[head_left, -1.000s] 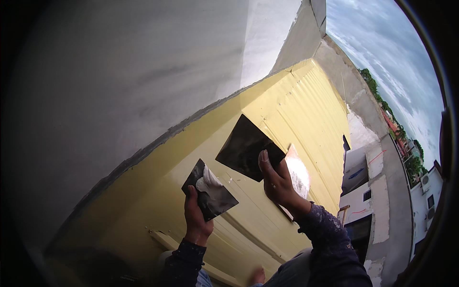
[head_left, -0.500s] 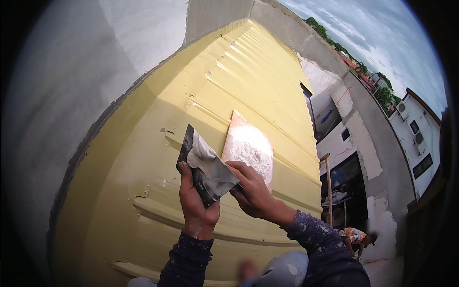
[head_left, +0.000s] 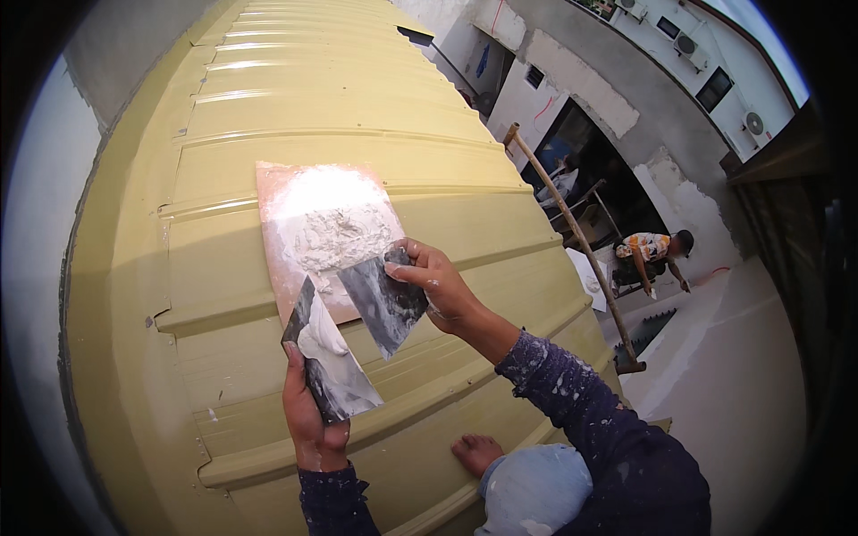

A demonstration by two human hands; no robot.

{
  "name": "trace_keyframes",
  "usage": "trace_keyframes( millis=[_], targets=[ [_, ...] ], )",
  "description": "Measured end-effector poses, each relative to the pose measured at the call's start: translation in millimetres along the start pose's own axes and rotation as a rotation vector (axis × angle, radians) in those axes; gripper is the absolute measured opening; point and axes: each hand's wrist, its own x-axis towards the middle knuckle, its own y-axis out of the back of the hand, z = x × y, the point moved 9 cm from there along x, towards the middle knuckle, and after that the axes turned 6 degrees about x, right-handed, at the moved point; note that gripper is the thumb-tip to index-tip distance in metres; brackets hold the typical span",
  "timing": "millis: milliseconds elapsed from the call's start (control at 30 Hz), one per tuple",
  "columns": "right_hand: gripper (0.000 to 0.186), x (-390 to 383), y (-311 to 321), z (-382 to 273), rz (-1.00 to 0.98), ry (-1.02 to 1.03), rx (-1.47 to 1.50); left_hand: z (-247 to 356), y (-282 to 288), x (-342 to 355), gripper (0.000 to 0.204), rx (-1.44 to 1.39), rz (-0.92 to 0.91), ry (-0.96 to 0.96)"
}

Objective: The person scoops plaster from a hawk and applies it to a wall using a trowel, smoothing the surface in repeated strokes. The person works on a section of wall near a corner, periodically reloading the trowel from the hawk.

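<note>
My left hand point(head_left: 308, 415) grips a dark, flat putty blade point(head_left: 332, 400) from below, its thumb along the edge. A thick lump of white putty point(head_left: 323, 341) lies on that blade. My right hand point(head_left: 444, 284) is closed round the upper corner of another flat putty blade point(head_left: 386, 299), smeared grey-white and tilted with its lower corner down. A gap separates the two blades. Just beyond them a pinkish board point(head_left: 273, 210) rests on the roof ribs, spread with a rough mound of white putty point(head_left: 344, 234). The blades hide part of its near edge.
Yellow ribbed metal roofing point(head_left: 429, 170) lies under me, with my bare foot point(head_left: 476, 451) on it. A grey wall borders the left. Past the roof's right edge stand a wooden pole point(head_left: 572, 223) and, lower down, a crouching person point(head_left: 645, 246) in a patterned shirt.
My right hand has drawn its blade off the left one and moved it away to the right. My left hand has shifted left and down. The view has turned toward the right side.
</note>
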Motion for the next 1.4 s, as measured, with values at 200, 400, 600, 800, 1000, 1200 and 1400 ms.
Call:
trace_keyframes(
  millis=[200,400,600,800,1000,1200,1400],
  targets=[
    [0.051,26.8,-23.4,17.4,-0.023,-0.141,0.506,-64.9,-4.7,-7.2,0.045,0.135,-0.102,0.215],
    [0.047,-23.1,-21.1,69.3,0.034,-0.061,-0.104,-42.8,2.4,-1.7,0.046,0.111,-0.03,0.134],
    [0.032,-40.7,39.2,68.2,0.151,-0.303,-0.009,18.4,37.4,-0.6,0.054,0.285,0.26,-0.277],
    [0.027,-57.3,4.1,39.5,0.162,-0.185,0.231,59.7,35.7,-38.8,0.071,0.379,0.742,-0.869],
    [0.028,-56.6,-35.4,71.3,0.212,-0.128,0.315,54.9,6.1,-56.1,0.071,0.461,0.876,-0.994],
    [0.049,-34.5,-23.2,59.8,0.233,0.045,0.001,39.6,4.9,-44.5,0.06,0.51,0.681,-0.976],
    [0.054,-9.9,-19.1,27.8,0.197,0.224,-0.26,29.0,-7.7,-31.8,0.052,0.76,0.496,-0.86]
  ],
)
